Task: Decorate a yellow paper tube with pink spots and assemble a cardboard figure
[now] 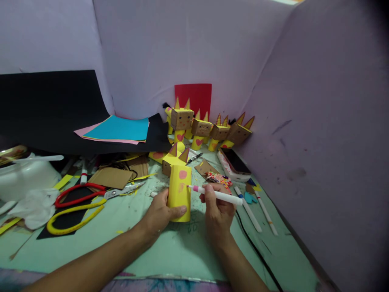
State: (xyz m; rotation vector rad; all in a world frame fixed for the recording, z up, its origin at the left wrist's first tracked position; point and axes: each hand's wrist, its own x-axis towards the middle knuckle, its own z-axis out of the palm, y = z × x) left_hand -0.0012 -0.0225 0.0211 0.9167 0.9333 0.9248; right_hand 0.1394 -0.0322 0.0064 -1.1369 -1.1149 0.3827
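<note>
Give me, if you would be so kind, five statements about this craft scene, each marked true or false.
1. The left hand holds a yellow tube. True.
2. The right hand is empty. False: the right hand holds a white marker.
3. The scissors have one red and one yellow handle. True.
4. The pink sheet covers the blue sheet. False: the blue sheet lies over the pink sheet.
5. The red sheet stands behind box-headed figures. True.
</note>
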